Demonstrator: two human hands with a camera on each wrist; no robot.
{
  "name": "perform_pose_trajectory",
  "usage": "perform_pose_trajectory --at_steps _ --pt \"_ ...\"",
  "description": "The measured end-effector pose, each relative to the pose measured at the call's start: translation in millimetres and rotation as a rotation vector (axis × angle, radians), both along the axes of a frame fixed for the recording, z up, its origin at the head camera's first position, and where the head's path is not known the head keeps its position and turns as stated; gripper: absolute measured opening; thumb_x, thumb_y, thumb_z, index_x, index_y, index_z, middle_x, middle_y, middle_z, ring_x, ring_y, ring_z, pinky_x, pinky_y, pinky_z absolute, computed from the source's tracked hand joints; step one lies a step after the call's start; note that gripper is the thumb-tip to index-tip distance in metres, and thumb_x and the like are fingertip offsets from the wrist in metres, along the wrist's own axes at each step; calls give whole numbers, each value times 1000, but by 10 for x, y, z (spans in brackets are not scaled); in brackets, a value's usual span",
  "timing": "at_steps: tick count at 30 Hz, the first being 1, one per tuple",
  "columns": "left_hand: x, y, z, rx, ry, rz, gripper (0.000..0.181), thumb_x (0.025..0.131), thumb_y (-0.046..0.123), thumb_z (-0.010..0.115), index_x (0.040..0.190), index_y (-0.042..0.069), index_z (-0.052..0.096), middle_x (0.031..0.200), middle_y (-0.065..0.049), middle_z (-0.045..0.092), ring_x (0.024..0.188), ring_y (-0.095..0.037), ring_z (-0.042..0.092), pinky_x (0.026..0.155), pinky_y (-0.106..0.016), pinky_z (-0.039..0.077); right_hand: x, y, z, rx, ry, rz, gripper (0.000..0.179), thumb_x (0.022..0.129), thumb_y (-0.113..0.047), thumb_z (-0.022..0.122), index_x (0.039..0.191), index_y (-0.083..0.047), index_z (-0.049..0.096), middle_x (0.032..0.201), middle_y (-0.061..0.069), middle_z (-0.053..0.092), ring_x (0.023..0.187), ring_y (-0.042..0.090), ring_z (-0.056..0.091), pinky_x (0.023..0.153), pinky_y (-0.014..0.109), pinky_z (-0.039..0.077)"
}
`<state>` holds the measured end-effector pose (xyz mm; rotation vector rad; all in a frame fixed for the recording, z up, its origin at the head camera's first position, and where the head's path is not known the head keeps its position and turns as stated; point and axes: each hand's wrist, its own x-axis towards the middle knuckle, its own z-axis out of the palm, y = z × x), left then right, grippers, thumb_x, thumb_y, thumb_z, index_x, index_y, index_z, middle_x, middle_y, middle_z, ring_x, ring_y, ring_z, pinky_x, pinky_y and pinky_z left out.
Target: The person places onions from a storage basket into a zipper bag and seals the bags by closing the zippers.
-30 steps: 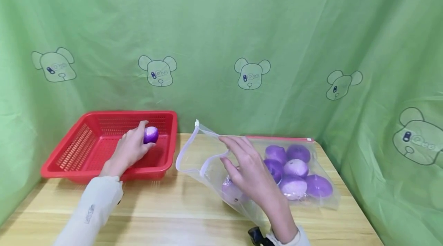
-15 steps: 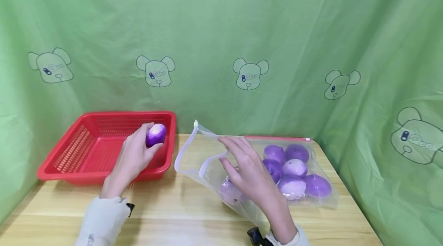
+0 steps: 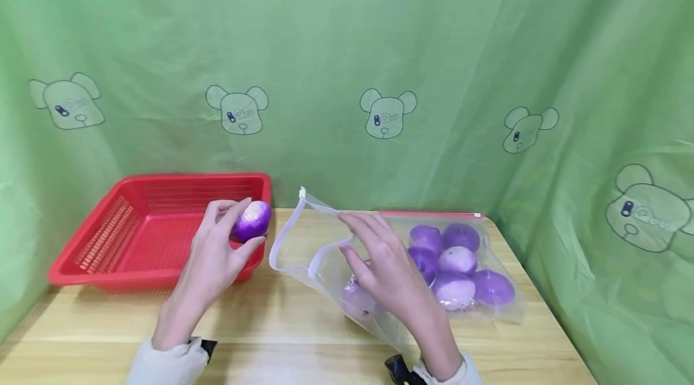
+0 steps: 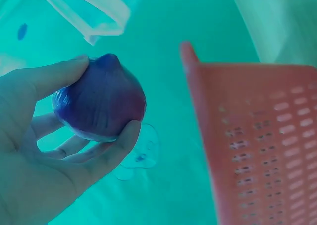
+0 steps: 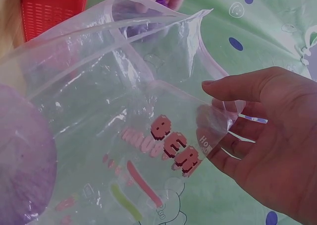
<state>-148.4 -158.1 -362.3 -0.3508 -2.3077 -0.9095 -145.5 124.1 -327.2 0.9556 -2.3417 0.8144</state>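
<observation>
A purple-and-white onion (image 3: 254,220) with a pointed tip is held between the thumb and fingers of my left hand (image 3: 208,255), over the right side of the red basket (image 3: 130,279). The left wrist view shows the onion (image 4: 101,103) gripped at its sides. My right hand (image 3: 393,276) holds the mouth of a clear zip bag (image 3: 309,240), its fingers at the far rim and thumb near the other. The mouth gapes toward the left. One purple onion (image 3: 358,300) lies inside, partly behind the hand; in the right wrist view the bag (image 5: 99,116) bears printed letters.
Right of my right hand lies another clear bag with a red zip edge (image 3: 428,214), holding several purple onions (image 3: 454,290). The wooden table (image 3: 282,337) ends at a right-hand edge. A green curtain (image 3: 314,71) with bear prints hangs behind and at the sides.
My left hand has lifted the onion from inside the basket and moved it right, toward the bag's mouth. The right hand and the bag have stayed nearly still.
</observation>
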Motion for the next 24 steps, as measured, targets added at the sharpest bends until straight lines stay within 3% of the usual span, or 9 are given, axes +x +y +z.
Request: perform_pose_trajectory --at_steps 11,19,24 --pt "176 216 141 -31 59 -88 67 73 6 89 135 8 62 124 -11 53 105 -22 63 86 -39 58 4 11 -19 6 11 -9 52 87 -8 74 137 -3 56 136 11 60 128 23 54 120 45 24" --pt "237 302 186 -37 4 -136 65 77 15 87 135 13 60 121 -2 55 93 -12 60 74 -30 57 2 5 -27 -9 16 2 52 87 -9 75 136 -3 57 135 12 60 123 24 58 119 46 25" --pt "236 320 170 -23 -18 -211 62 81 19 84 136 16 57 129 2 57 97 -8 57 75 -29 55 -2 0 -23 -2 16 1 53 87 -9 74 137 -4 56 135 12 60 126 24 56 119 46 26"
